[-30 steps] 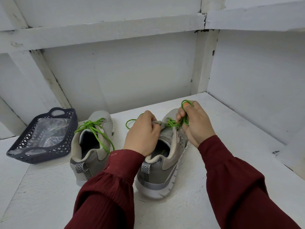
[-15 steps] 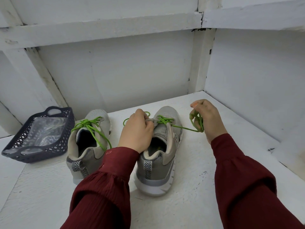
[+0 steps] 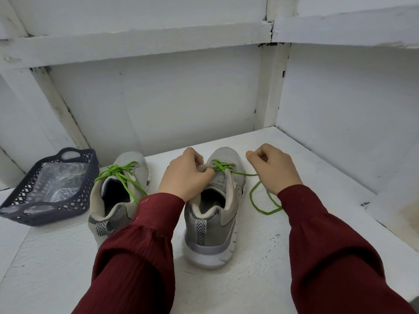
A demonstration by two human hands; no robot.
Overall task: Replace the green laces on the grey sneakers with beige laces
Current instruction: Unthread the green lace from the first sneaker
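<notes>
Two grey sneakers stand heel-toward-me on the white surface. The left sneaker (image 3: 118, 196) has its green lace (image 3: 120, 175) tied in a bow. The right sneaker (image 3: 215, 211) has its green lace (image 3: 260, 200) undone, one end running out to the right and looping on the surface. My left hand (image 3: 186, 175) pinches the tongue of the right sneaker at its top. My right hand (image 3: 272, 168), to the right of that shoe, is closed on the pulled-out lace end. No beige laces are clearly visible.
A dark plastic basket (image 3: 20, 214) with a clear plastic bag (image 3: 54, 180) inside sits at the far left. White walls close the space behind and on the right. Bare white surface lies in front of the shoes.
My right hand has moved from the top of the right sneaker out to the right, drawing the green lace loose. A loop of lace now lies on the surface. My left hand stays on the tongue.
</notes>
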